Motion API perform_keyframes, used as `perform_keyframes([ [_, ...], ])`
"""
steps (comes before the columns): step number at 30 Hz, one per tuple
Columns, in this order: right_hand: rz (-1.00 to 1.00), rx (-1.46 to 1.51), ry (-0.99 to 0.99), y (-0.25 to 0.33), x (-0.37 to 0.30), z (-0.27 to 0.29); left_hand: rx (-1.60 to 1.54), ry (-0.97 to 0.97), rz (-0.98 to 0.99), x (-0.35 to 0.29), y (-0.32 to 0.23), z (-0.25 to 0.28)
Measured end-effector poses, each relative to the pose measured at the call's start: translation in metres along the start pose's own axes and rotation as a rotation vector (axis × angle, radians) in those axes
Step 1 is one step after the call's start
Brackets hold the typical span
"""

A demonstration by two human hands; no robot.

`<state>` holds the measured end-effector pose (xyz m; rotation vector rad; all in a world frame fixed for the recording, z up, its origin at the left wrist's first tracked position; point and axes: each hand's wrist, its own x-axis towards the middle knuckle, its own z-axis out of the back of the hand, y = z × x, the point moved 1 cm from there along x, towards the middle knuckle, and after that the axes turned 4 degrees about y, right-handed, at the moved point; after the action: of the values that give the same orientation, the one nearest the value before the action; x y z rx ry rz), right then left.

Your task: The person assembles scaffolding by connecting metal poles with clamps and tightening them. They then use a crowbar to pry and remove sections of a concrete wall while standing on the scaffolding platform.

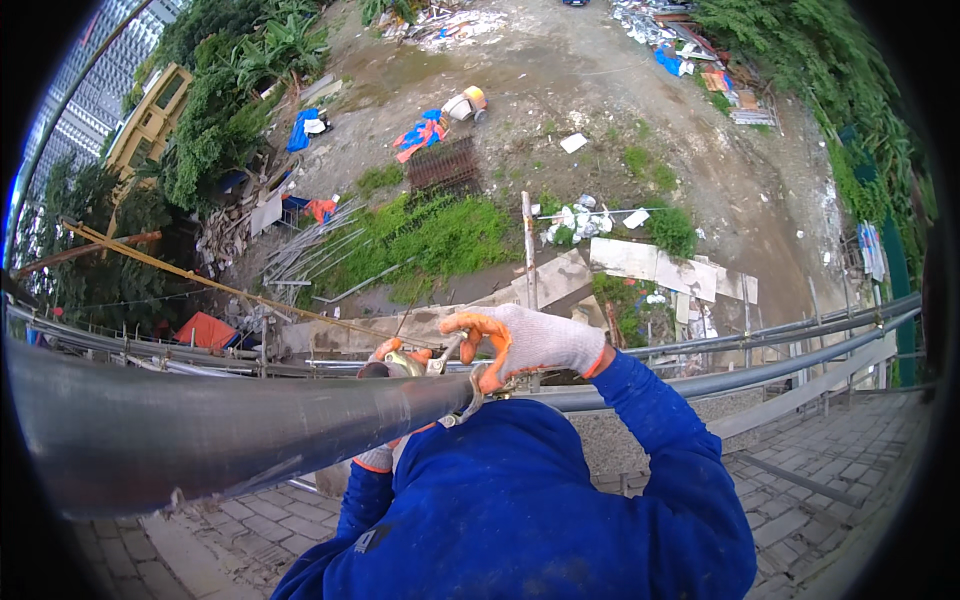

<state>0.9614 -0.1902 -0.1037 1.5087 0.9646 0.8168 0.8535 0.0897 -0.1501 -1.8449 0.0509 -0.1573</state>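
Observation:
A thick grey metal pipe (250,425) crosses in front of me from the left and ends near my hands. At its end sits a metal scaffold clamp (470,397), with brassy parts reaching to the left. My right hand (550,340), in a white glove with an orange palm, has its fingers curled around the clamp's upper part. My left hand (386,348), gloved alike, grips the clamp's left side with bent fingers; the pipe hides most of this hand. Both arms wear blue sleeves.
Grey scaffold rails (700,388) curve along beyond my hands. A block wall or paved surface (830,480) lies at right. Far below, a dirt yard (560,80) holds a mixer (465,103), sheets and scrap. An upright pole (529,250) stands ahead; a yellowish bar (190,272) slants in from the left.

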Motion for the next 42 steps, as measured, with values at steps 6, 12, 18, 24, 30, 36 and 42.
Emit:
perform_keyframes([
  [6,0.038,0.077,-0.156,-0.013,0.015,0.0,-0.094,-0.085,0.138,-0.003,0.021,0.026],
  [12,0.091,-0.083,-0.602,-0.016,-0.015,-0.05,-0.285,-0.06,0.144,0.0,0.018,0.023],
  [18,0.111,0.321,-0.872,-0.017,-0.017,-0.102,0.168,0.132,-0.106,-0.008,-0.012,-0.018],
  [24,-0.072,0.055,-0.82,-0.01,-0.009,-0.11,-0.037,-0.026,0.159,-0.027,-0.026,-0.016],
  [30,-0.053,-0.466,-0.837,-0.001,-0.003,-0.124,0.054,-0.003,0.087,-0.034,-0.034,-0.002],
  [36,-0.101,-0.021,-0.881,-0.007,0.012,-0.144,0.138,0.103,-0.158,-0.036,-0.061,0.005],
  [42,0.023,-0.067,-0.89,-0.008,0.014,-0.142,0.226,0.11,-0.318,-0.041,-0.069,0.009],
])
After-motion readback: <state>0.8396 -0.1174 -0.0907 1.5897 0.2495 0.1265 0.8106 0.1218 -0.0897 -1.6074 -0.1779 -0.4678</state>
